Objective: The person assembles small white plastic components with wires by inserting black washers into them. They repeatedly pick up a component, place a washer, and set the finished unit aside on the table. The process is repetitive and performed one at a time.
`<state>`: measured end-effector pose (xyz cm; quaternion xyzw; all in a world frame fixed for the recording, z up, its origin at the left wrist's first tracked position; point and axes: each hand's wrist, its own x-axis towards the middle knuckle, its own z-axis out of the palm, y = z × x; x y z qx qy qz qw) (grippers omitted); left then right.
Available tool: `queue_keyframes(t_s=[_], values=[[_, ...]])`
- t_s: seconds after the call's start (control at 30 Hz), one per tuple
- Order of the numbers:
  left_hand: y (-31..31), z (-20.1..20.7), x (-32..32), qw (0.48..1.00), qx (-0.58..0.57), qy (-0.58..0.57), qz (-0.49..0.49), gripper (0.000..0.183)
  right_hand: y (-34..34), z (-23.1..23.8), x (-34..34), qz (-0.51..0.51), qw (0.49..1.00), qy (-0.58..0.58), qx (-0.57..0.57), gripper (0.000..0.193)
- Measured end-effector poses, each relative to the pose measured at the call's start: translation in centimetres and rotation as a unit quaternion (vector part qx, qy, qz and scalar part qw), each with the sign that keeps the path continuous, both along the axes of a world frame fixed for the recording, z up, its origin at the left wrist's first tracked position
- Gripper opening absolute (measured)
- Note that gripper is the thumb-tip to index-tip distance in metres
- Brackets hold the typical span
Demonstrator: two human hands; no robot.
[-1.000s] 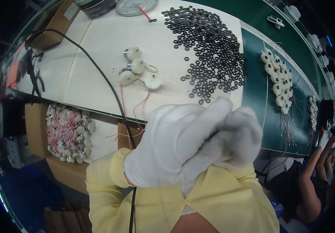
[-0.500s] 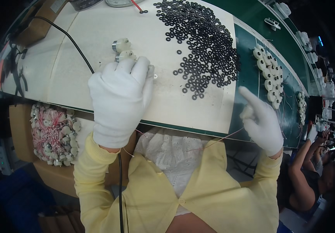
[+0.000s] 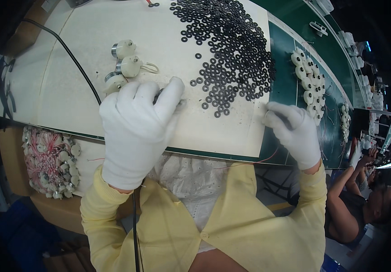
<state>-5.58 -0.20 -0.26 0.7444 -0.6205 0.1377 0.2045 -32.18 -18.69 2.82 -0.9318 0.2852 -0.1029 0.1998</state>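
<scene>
My left hand (image 3: 136,124), in a white glove, is over the white board near its front edge. Its fingers are curled around something dark that I cannot make out. Three small off-white round motors with metal cans sit just beyond it, the middle motor (image 3: 130,66) trailing a pale wire loop (image 3: 150,68). Over the board's right edge is my gloved right hand (image 3: 295,133), fingers bent and pressed together. Whatever it may hold is hidden. A thin red wire (image 3: 268,158) runs below that hand toward my lap.
Many black rubber rings (image 3: 231,54) spread over the white board (image 3: 82,90). Rows of off-white motors (image 3: 308,81) stand on the green mat at right. A carton of wired motors (image 3: 52,163) is at lower left. A black cable (image 3: 64,45) crosses the board. Another person (image 3: 347,204) is at far right.
My right hand has moved slightly left, its outstretched forefinger now bent in. The off-white piece in it no longer shows. A third motor and the wire loop now show beyond my left hand.
</scene>
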Motion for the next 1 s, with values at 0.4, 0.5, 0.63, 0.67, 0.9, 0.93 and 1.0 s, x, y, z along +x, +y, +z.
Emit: queue_keyframes(t_s=[0.4,0.5,0.63,0.67,0.9,0.93,1.0], values=[[1.2,-1.5,0.1,0.997,-0.011,0.081,0.008,0.046,-1.4,-0.8,-0.8,-0.144,0.954,-0.070,0.253,0.028],[1.3,-1.3,0.4,0.996,-0.007,0.092,-0.001,0.046,-1.9,-0.5,-0.2,-0.043,0.985,-0.068,0.153,0.031],[1.3,-1.1,0.4,0.995,-0.006,0.098,0.000,0.045,-2.2,0.1,0.8,-0.001,0.999,-0.036,0.037,0.034],[1.3,-1.1,0.4,0.995,-0.005,0.102,0.001,0.045,-2.1,0.5,1.2,-0.024,0.999,-0.015,0.041,0.032],[1.2,-0.9,0.5,0.993,0.004,0.117,0.002,0.043,-1.4,0.2,2.4,-0.091,0.989,-0.044,0.109,0.025],[1.2,-0.9,0.5,0.993,0.005,0.119,0.000,0.043,-1.5,-0.1,2.4,-0.079,0.990,-0.058,0.099,0.024],[0.7,-1.0,0.6,0.994,-0.039,0.105,-0.007,0.039,-1.5,-0.3,2.6,-0.059,0.997,-0.031,0.037,0.022]])
